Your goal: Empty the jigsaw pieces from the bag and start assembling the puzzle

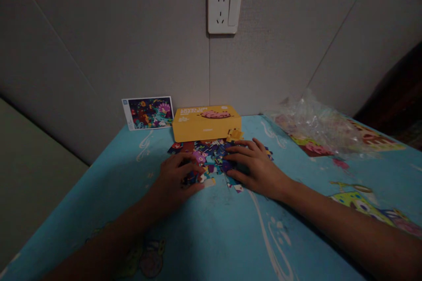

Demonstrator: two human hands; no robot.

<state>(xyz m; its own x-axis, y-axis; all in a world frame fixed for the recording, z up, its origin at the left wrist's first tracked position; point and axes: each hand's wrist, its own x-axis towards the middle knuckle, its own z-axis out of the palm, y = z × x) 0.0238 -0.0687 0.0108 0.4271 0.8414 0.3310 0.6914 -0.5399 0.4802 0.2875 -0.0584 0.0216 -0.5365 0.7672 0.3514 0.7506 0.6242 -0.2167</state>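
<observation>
A heap of colourful jigsaw puzzle pieces [214, 158] lies on the blue patterned tablecloth, in front of a yellow puzzle box [207, 128]. My left hand [176, 178] rests at the heap's left side, thumb and fingers apart and curved around some pieces. On the other side, my right hand [255, 166] lies with spread fingers over the pieces at the right edge. Both palms hide part of the heap. A few yellow pieces [235, 135] sit against the box's front right corner, just beyond my right fingertips.
A picture card [150, 113] leans against the wall left of the box. Crumpled clear plastic [310, 118] lies at the back right over a printed sheet [318, 148]. The wall behind carries a white socket [224, 9]. The table's left edge [87, 169] drops off.
</observation>
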